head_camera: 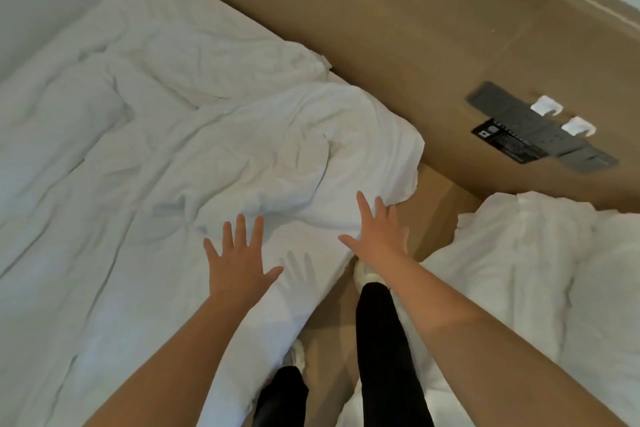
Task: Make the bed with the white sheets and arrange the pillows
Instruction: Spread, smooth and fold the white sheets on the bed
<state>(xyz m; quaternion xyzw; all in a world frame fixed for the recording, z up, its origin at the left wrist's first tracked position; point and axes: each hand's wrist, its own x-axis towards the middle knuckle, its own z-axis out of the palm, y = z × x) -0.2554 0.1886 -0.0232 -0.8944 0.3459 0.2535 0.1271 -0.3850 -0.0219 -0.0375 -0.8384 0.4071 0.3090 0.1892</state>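
Head view: both bare arms reach forward over the near edge of the bed (52,288). The left hand (239,263) is spread flat, palm down, its fingers (240,229) wide apart and holding nothing. It is above the white sheets (156,156), and its shadow falls on the cloth just beside it. The right hand (377,236) is also wide open and empty, its fingers (363,204) fanned at the bunched corner of the bedding (363,149). Whether either palm presses the cloth I cannot tell. The sheets lie crumpled across the mattress, heaped toward the brown headboard panel (381,28). Black trouser legs (381,340) stand on the brown floor (436,198), between this bed and more white bedding (519,270) on the right. A dark switch plate (512,121) sits on the panel
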